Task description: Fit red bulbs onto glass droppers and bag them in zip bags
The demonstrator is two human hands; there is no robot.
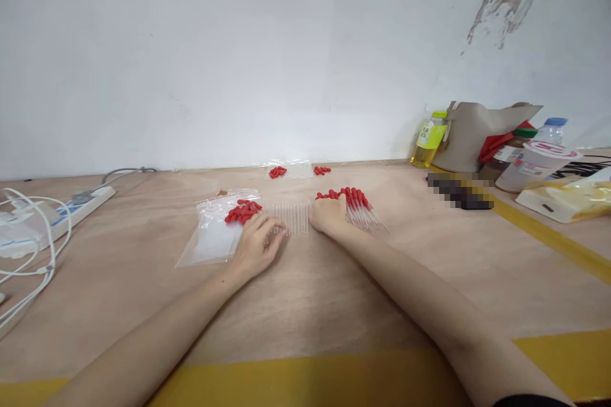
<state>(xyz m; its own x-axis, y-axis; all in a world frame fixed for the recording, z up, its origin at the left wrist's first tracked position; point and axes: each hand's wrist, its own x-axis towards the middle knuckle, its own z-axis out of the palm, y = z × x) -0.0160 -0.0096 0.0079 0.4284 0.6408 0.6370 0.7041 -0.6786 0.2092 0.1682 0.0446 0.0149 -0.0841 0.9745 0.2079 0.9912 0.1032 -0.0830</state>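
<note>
Thin clear dropper tubes (298, 219) lie side by side in a row on the table between my hands. My left hand (255, 245) rests at the row's left end, its fingers curved and thumb apart, with fingertips close to the tubes. Beside it, loose red rubber bulbs (243, 210) are piled on a clear zip bag (210, 245). My right hand (328, 214) is closed at the row's right end; its fingertips and anything in them are hidden. Just right of it, droppers with red bulbs fitted (360, 203) lie fanned out, tapered tips toward me.
Near the wall, more red bulbs (277, 172) lie by a clear bag (298, 170). On the left are a power strip (81, 210) and white cables (50, 261). A yellow-green bottle (429, 140), a grey bag (470, 137) and a lidded cup (534, 168) stand at right.
</note>
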